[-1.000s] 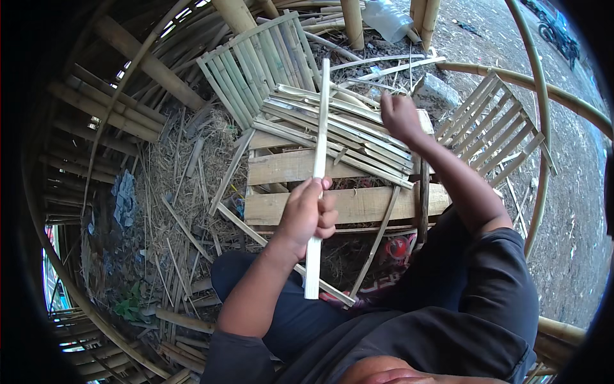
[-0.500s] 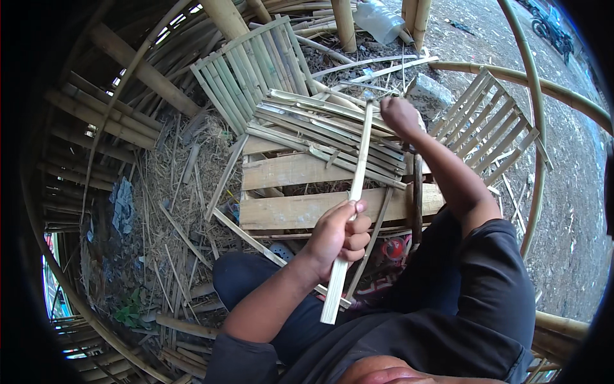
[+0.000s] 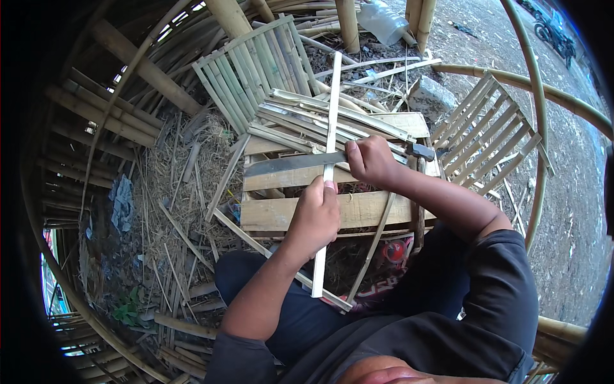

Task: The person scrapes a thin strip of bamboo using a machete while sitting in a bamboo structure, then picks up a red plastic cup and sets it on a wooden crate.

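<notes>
**Blade meets bamboo strip over a slatted worktop**

We see a seated person working a long pale bamboo strip that runs from the lap out over a worktop of rough wooden slats. The left hand is wrapped tight around the strip near its middle, thumb up along it, apparently to keep it steady and upright against the cut. The right hand is closed around the handle of a long knife, whose blade lies flat across the strip, pointing left, touching it just beyond the left hand's fingers. That crossing, we judge, lets the blade bite while the worktop's edge braces the strip from below. A loose pile of cut strips rests on the far side of the worktop, within reach. Woven slat panels lean at far left and at right, amid straw litter on the ground.
</notes>
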The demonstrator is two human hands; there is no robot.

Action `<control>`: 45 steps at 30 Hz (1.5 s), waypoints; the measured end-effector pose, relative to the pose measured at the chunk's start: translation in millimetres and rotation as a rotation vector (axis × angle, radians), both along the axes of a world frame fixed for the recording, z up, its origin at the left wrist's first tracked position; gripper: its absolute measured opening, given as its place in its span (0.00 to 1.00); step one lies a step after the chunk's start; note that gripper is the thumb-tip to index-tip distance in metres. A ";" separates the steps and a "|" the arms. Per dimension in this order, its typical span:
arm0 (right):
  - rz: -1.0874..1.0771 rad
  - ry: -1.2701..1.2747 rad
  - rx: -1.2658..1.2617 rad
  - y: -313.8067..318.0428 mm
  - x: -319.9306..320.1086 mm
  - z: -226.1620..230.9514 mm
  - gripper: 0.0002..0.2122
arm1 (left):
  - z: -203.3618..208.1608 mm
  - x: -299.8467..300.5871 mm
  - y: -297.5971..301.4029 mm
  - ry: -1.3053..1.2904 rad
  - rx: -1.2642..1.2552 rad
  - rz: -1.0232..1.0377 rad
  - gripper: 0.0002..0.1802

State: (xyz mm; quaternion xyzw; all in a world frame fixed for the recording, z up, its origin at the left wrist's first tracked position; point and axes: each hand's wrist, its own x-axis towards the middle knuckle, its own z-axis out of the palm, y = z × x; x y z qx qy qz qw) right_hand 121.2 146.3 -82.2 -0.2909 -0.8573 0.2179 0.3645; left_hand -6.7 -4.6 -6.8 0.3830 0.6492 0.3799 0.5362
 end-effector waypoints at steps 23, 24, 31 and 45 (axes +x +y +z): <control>-0.796 -0.233 -0.316 150.8 65.1 -39.5 0.29 | 12.1 24.9 -9.4 -0.151 0.040 -0.032 0.10; -0.789 -0.235 -0.317 145.4 58.6 -37.0 0.29 | 20.5 15.2 -0.8 -0.265 -0.039 0.129 0.10; -0.337 0.112 -0.311 52.4 7.5 9.2 0.28 | 25.4 -23.7 10.6 -0.334 0.004 0.210 0.09; -0.118 0.034 0.145 42.2 2.0 -9.6 0.20 | 20.9 12.2 -3.4 -0.266 0.017 0.093 0.11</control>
